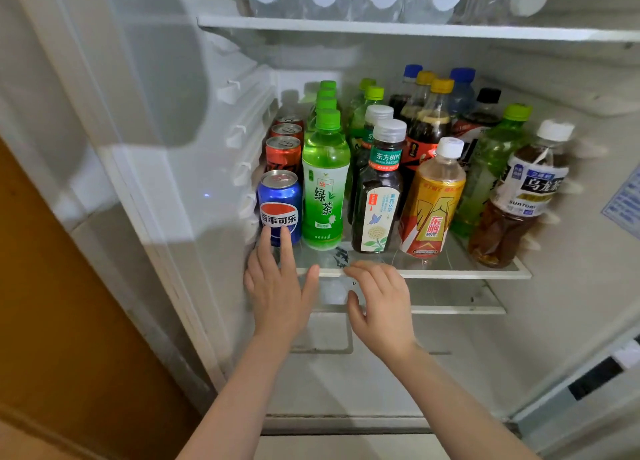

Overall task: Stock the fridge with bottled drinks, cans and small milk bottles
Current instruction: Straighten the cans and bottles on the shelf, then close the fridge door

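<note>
1. Plainly, the thing being handled is the blue Pepsi can [280, 203]. It stands upright at the front left corner of the glass shelf [450, 272], close to the fridge's left wall. A row of red cans [283, 153] stands behind it, and the green tea bottle [325, 182] is just beside it on the right.
2. The left hand [277, 286] is spread, with two straight fingertips [286, 232] touching the can's lower front and nothing wrapped round it. The right hand [381, 303] hangs loosely curled at the shelf's front lip and holds nothing. I cannot tell whether it touches the lip.
3. If the can is full, it should feel dense for its size and stay rigid while sealed. Its painted wall is smooth and would likely be slick if damp. On glass it should slide readily.
4. For a nudge, the best contact is low on the can, near the base, so it slides rather than tips. For a lift, the fingers should wrap round the middle of the barrel, clear of the tab.
5. With the neighbours so close, a crooked push could rock the tall green tea bottle, which looks easier to topple.
</note>
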The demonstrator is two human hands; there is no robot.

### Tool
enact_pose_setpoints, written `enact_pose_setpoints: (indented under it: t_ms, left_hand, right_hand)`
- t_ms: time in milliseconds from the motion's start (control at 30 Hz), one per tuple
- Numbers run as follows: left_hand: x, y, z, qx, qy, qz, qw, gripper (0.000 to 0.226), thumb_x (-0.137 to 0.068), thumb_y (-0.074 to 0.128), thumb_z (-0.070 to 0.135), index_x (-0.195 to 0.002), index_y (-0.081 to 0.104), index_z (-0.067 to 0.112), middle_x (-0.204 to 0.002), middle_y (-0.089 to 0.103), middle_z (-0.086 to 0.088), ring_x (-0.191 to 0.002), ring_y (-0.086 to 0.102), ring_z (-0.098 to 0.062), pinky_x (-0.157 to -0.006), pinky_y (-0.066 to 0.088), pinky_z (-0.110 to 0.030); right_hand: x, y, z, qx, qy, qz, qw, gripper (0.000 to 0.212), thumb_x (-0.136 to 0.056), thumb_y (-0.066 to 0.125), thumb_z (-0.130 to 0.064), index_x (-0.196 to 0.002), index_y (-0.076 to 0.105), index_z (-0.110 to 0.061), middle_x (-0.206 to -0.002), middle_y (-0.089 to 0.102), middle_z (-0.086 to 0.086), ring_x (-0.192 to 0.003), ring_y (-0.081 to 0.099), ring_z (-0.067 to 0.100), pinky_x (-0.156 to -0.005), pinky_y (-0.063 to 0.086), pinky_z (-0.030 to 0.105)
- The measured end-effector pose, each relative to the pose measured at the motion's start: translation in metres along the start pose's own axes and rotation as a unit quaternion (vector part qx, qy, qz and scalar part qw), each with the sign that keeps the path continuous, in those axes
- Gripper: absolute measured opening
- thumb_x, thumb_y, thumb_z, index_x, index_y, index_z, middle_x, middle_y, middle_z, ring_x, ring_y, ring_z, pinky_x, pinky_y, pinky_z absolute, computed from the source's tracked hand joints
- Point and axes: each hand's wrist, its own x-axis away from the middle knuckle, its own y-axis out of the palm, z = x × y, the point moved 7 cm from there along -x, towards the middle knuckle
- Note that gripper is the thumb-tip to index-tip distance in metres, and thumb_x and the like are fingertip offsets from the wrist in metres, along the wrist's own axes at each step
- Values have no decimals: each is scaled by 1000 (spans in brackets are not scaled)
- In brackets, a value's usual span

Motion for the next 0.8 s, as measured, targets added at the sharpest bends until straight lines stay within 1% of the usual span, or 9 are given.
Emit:
enact_pose_setpoints:
  t_ms: [100,200,300,400,533,600,700,733,800]
  left_hand:
    - [4,-8,3,43,12,-6,999,73,-88,58,41,-147,27,10,-151,26,-17,-134,31,-36,-108,29,-47]
    - [9,-21,9,86,29,-2,996,68,-88,59,33,-145,31,9,-147,30,-17,-134,31,-34,-110,31,-47]
    - [15,-35,17,109,38,13,993,63,-87,62,27,-141,38,6,-143,36,-15,-132,34,-31,-110,31,-45]
    - [28,-45,31,141,19,12,990,61,-86,63,23,-139,40,7,-139,40,-13,-131,35,-27,-110,28,-36]
    - [62,-50,60,190,21,-7,981,59,-85,64,21,-138,42,9,-132,44,-11,-124,41,-26,-104,36,-38]
    - [82,-50,75,214,26,-19,976,58,-85,64,21,-138,42,11,-128,46,-8,-118,46,-23,-98,40,-33]
    - [116,-53,95,258,19,-41,965,56,-86,62,19,-138,42,14,-124,45,1,-115,47,-17,-93,34,-23]
    - [128,-55,102,268,24,-44,962,55,-86,63,16,-137,43,13,-121,45,3,-114,48,-17,-93,34,-23]
    - [151,-60,115,278,34,-54,959,53,-85,62,16,-135,46,11,-117,47,6,-111,51,-17,-93,36,-25]
  right_hand:
    - [-1,-2,-1,-6,-8,-39,999,37,-72,66,-5,-109,67,-9,-113,65,4,-103,59,25,-91,44,32]
    - [-1,-13,-2,-38,1,-58,998,38,-74,65,-3,-111,67,-9,-115,65,4,-107,60,25,-95,44,32]
    - [5,-36,4,-81,43,-28,995,34,-77,63,-1,-110,67,-9,-115,64,4,-109,58,20,-98,40,24]
    - [23,-69,15,-104,85,9,991,29,-79,63,1,-105,68,-10,-112,64,1,-107,57,15,-97,37,19]
    - [58,-123,30,-100,123,36,987,24,-80,63,3,-97,69,-12,-106,64,-2,-102,59,14,-93,40,19]
    - [76,-152,35,-98,128,53,985,21,-79,59,-1,-94,69,-12,-103,64,-3,-98,59,13,-91,40,17]
    - [104,-190,35,-99,131,59,985,19,-78,56,-7,-91,69,-12,-100,65,-2,-96,61,16,-90,43,21]
    - [112,-203,33,-96,130,62,985,18,-79,56,-9,-91,69,-12,-99,66,-2,-95,62,17,-89,43,23]
    - [128,-230,33,-96,124,73,985,18,-81,53,-14,-90,70,-11,-98,65,-2,-95,61,16,-88,42,20]
